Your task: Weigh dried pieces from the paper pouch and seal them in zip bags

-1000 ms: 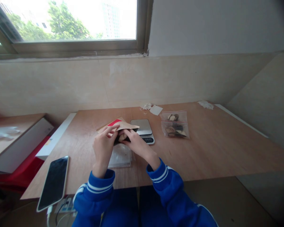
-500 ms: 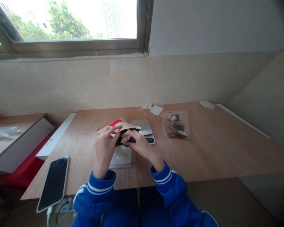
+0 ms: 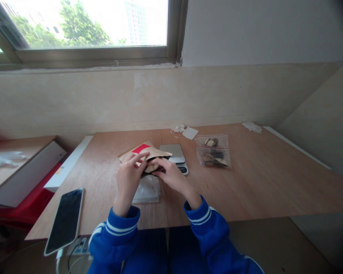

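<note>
Above the wooden table [image 3: 260, 179] I hold a brown paper pouch [image 3: 151, 152] with a red label, its mouth turned toward me. My left hand [image 3: 128, 179] grips the pouch's left side with closed fingers. My right hand [image 3: 171, 175] pinches at the pouch's opening, where pale and dark pieces show. Under my hands lies a clear plastic bag [image 3: 147, 190]. A small digital scale [image 3: 174, 154] stands just behind the pouch.
Two clear zip bags [image 3: 214, 152] with dark and pale pieces lie right of the scale. White paper scraps [image 3: 185, 131] sit at the table's back, another scrap [image 3: 251, 126] at the far right. A phone [image 3: 64, 219] overhangs the table's front left corner. A white box [image 3: 25, 175] stands at left.
My hands and the pouch have stayed in nearly the same place. My right wrist has drawn back slightly toward me, and the view has shifted a little.
</note>
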{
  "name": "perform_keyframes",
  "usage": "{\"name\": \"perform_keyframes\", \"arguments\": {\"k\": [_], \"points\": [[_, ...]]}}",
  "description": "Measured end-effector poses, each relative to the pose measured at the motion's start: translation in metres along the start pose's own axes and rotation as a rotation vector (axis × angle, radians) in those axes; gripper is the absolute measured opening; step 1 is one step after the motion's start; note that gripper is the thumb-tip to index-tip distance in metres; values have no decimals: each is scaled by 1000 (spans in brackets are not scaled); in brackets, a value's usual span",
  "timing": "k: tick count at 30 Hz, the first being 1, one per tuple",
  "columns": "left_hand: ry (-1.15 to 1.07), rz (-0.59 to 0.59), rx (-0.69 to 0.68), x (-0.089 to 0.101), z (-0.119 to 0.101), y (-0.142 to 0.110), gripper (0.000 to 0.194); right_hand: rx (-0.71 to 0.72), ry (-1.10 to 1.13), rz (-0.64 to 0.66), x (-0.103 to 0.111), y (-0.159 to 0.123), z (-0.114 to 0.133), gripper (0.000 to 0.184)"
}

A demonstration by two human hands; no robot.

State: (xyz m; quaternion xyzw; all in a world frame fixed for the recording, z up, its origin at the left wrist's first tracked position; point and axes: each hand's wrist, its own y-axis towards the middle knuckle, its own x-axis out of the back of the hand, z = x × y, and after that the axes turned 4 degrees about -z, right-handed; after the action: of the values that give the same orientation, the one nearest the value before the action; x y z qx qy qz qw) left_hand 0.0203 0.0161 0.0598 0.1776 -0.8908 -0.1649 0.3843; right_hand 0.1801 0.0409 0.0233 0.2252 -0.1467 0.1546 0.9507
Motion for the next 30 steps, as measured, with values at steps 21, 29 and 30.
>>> {"name": "perform_keyframes", "arguments": {"k": [21, 29, 30], "points": [[71, -10, 1, 4, 3, -1, 23, -226, 458, -91, -2, -10, 0, 40], [89, -15, 16, 4, 4, 3, 23, -259, 602, -118, 25, -21, 1, 43], [88, -26, 17, 4, 5, 3, 23, -267, 604, -143, 29, -24, -3, 44]]}}
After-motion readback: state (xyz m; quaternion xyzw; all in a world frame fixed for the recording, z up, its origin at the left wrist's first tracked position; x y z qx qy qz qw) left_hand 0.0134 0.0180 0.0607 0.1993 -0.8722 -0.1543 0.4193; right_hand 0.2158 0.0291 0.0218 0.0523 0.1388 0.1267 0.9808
